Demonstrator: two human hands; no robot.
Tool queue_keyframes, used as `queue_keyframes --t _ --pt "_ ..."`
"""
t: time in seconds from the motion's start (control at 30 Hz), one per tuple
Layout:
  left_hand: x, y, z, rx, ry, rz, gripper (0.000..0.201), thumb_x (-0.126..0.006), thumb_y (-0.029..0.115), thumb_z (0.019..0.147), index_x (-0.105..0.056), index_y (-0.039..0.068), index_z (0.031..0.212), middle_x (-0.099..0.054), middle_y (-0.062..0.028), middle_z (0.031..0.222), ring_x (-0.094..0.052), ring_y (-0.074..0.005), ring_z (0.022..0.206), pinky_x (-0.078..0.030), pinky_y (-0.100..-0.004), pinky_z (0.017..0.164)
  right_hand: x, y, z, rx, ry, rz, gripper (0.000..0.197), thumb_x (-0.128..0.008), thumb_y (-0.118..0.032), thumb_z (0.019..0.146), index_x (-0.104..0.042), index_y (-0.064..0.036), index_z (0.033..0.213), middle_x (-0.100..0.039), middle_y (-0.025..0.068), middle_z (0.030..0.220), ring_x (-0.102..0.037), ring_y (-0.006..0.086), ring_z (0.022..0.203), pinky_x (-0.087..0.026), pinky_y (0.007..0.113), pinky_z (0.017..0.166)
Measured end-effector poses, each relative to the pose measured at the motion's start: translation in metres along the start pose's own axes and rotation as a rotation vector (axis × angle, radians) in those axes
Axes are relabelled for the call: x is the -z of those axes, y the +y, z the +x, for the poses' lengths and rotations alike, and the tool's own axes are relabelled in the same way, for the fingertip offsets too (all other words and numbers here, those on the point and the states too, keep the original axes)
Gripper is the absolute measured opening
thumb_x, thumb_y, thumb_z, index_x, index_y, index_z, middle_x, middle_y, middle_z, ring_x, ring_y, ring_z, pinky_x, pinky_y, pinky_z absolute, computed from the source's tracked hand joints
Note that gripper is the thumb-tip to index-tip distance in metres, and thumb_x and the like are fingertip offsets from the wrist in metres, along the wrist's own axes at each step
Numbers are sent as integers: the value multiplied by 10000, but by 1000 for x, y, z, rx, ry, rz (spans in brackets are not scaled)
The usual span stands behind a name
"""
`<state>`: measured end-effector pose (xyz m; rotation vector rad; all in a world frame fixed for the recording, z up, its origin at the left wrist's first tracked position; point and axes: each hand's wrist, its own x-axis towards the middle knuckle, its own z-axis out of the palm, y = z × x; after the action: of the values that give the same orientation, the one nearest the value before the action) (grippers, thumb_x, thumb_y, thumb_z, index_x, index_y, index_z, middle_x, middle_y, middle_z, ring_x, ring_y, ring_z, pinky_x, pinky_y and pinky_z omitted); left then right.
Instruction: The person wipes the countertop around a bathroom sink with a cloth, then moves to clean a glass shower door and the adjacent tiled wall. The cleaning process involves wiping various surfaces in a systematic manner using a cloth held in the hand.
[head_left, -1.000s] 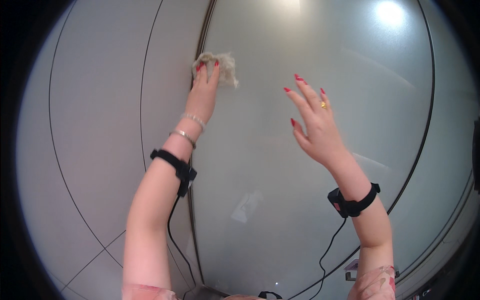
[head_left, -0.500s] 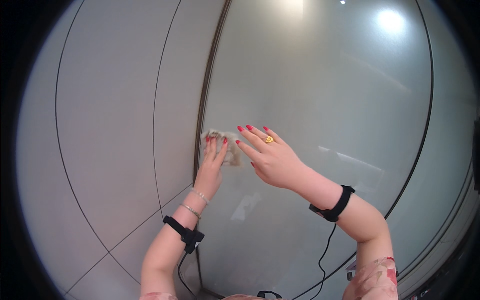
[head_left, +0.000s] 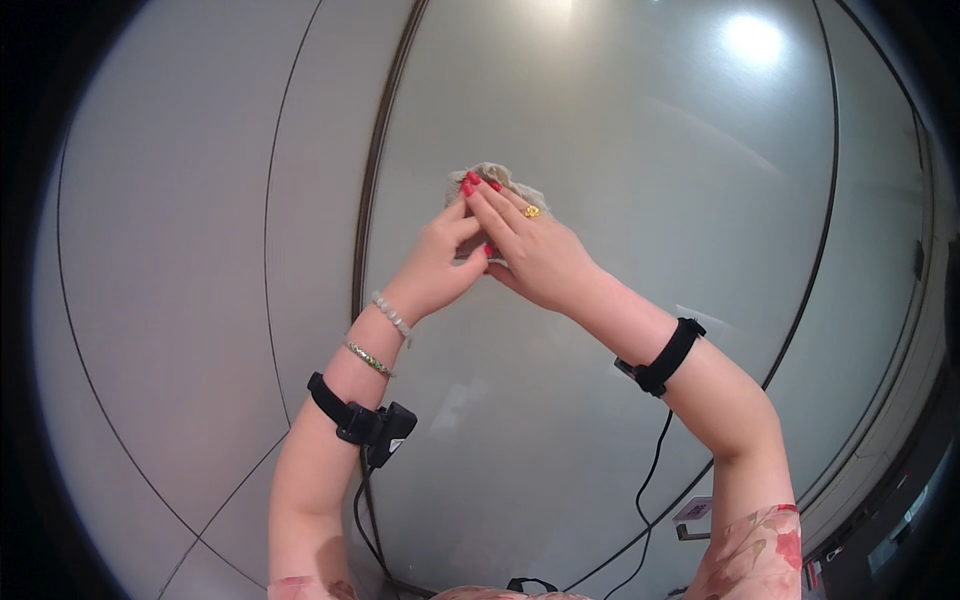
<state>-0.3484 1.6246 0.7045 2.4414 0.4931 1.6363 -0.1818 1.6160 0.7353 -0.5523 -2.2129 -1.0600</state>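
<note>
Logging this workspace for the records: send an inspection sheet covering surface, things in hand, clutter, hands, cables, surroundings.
Surface: greenish-grey panel, dark-edged, with bright reflections near its top.
Things in hand: pale, crumpled cloth, partly covered by fingers.
Clutter: small items at the lower right edge, too small to identify.
Hands: left hand and right hand together at the cloth, right fingers overlapping the left's; exact grip hidden.
Cables: left cable and right cable, both black, hang below the black forearm straps.
Surroundings: grey wall with thin dark seams at left; handle at lower right.
</note>
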Motion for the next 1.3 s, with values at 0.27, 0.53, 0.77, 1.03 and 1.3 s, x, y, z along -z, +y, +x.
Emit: queue_keyframes --t 0.27,0.53,0.77,1.03,1.3 --pt "67 -43 -60 -133 350 515 378 -545 -29 777 -529 25 1150 -458 -125 1297 -466 -308 1181 -416 -376 948 -16 18 62 107 47 -334 596 -585 -48 793 -416 -219 1339 -409 114 1362 -383 295 1268 -405 380 982" --pt "49 -58 -62 40 453 877 669 -578 -21 767 -276 -17 1364 -302 -190 1401 -269 -345 1321 -274 -417 1071 157 271 8 -592 409 -824 489 -376 -273 925 -294 -264 1407 -261 153 1449 -288 335 1319 -307 430 1052" --pt "27 -98 -88 155 422 1035 669 -475 -54 793 -168 -55 1388 -267 -221 1412 -265 -339 1327 -254 -411 1091 73 239 42 -287 473 -765 478 -426 -139 874 -396 -157 1351 -392 123 1386 -335 300 1294 -236 394 1092" --pt "33 -102 -83 154 469 984 634 -404 -85 801 -157 -72 1384 -301 -250 1384 -310 -354 1294 -284 -415 1068 -74 20 86 451 97 -33 232 -516 -114 812 -599 -143 1027 -542 55 1161 -452 262 1164 -363 415 966" --pt "39 -95 -86 161 447 970 638 -421 -113 790 -200 -40 1384 -340 -235 1369 -365 -348 1262 -342 -388 1033 -67 -6 -29 616 -213 -29 271 -502 -130 822 -582 -163 1079 -462 23 1310 -402 231 1253 -366 391 1001"
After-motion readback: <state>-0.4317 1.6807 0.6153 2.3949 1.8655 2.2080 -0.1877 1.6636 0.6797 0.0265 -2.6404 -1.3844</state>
